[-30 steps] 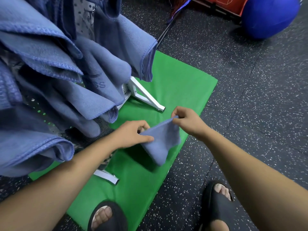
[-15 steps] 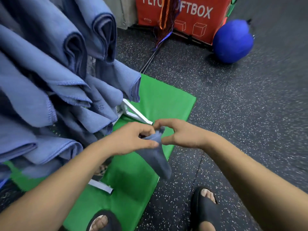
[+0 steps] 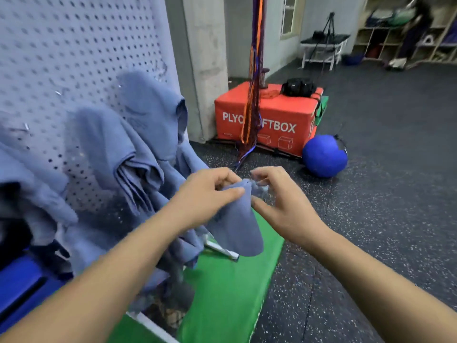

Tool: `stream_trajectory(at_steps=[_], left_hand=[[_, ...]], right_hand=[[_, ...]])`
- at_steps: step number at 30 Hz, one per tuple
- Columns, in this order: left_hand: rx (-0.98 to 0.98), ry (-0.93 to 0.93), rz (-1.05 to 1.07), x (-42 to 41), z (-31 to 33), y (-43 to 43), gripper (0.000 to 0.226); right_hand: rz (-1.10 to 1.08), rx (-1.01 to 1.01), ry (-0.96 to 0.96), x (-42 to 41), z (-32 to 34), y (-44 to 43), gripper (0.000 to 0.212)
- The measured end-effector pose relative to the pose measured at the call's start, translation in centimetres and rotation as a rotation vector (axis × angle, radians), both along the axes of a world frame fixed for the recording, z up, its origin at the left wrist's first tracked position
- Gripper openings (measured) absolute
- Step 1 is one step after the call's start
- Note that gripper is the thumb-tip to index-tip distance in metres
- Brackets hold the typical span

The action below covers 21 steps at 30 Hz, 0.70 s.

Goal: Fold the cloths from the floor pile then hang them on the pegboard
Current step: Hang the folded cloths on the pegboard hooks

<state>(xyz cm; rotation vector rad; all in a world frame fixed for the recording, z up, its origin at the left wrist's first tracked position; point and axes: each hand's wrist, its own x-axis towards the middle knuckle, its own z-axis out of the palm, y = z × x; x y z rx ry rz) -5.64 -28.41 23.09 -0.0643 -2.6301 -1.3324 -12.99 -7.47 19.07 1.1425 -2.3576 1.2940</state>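
The left hand point(image 3: 207, 194) pinched the top edge of the folded blue cloth point(image 3: 237, 229) between thumb and curled fingers, and that pinch looked to carry the whole weight. The right hand point(image 3: 282, 204) sat just beside it, with thumb and fingers curved around the cloth's blurred upper corner. Whether it had hold of the fabric or merely cupped it could not be told. The likely trouble lay there. With only one sure pinch on the top edge, the layers could slide apart and the fold open on the way to a peg. The cloth could also slip free and drop onto the green mat point(image 3: 230, 288) below the hands. A second risk was crowding. The hung cloths point(image 3: 148, 115) lay just left of the grip, close against the left forearm, and a careless reach could drag one off its hook. The held cloth hung straight down from the pinch, its rounded free end below both wrists and in front of the white stand foot point(image 3: 222, 250). The pegboard point(image 3: 74, 45) rose up and to the left of the grip, with bare holes above the hung cloths. Well beyond the hands, an orange box point(image 3: 272, 112) and a blue ball point(image 3: 324, 155) sat on the floor.
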Motion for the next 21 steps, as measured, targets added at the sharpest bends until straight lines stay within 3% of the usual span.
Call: stream_trajectory(at_steps=[5,8,13,17,21], left_hand=[[0.011,0.102,0.118,0.4,10.6,-0.7,0.014],[0.08,0.106,0.165,0.1,15.4,-1.6,0.011],[0.15,0.1,0.192,-1.3,21.5,-3.2,0.007],[0.153,0.083,0.237,-4.0,24.8,-4.4,0.009],[0.299,-0.001,0.218,-6.7,26.7,-6.0,0.012]], right_hand=[[-0.066,-0.169,0.011,2.6,8.7,-2.1,0.007],[-0.084,-0.232,0.036,3.6,12.6,-3.1,0.013],[-0.088,-0.046,0.075,2.6,17.0,-5.5,0.045],[-0.165,-0.119,-0.021,-1.0,20.0,-7.5,0.031],[-0.229,-0.086,-0.048,-5.1,23.2,-8.8,0.019]])
